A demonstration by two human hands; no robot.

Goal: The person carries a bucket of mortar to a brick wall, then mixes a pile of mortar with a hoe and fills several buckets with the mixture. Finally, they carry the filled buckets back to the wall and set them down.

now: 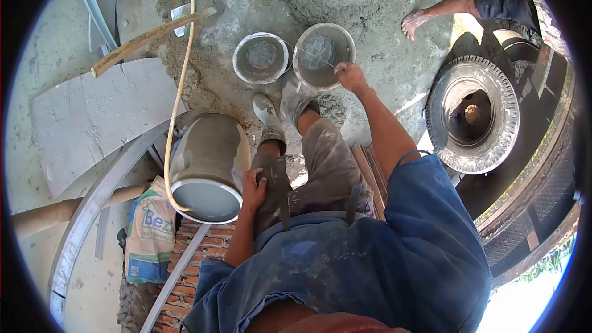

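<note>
Two round buckets stand side by side on the cement-covered ground beyond my boots. My right hand [350, 76] is closed on the thin wire handle [316, 57] of the right bucket [325, 80], at its near rim. Grey material lies in the bottom of that bucket. The left bucket [260, 78] has a pale rim and its wire handle leans toward the right one. My left hand [253, 189] rests on my left thigh with its fingers curled; whether anything is in it is hidden.
A large drum of water [207, 200] with a hose [179, 95] stands at my left, beside a cement bag [151, 231] and bricks [182, 271]. A wheel [473, 115] is at the right. Another person's bare legs [444, 9] show at upper right.
</note>
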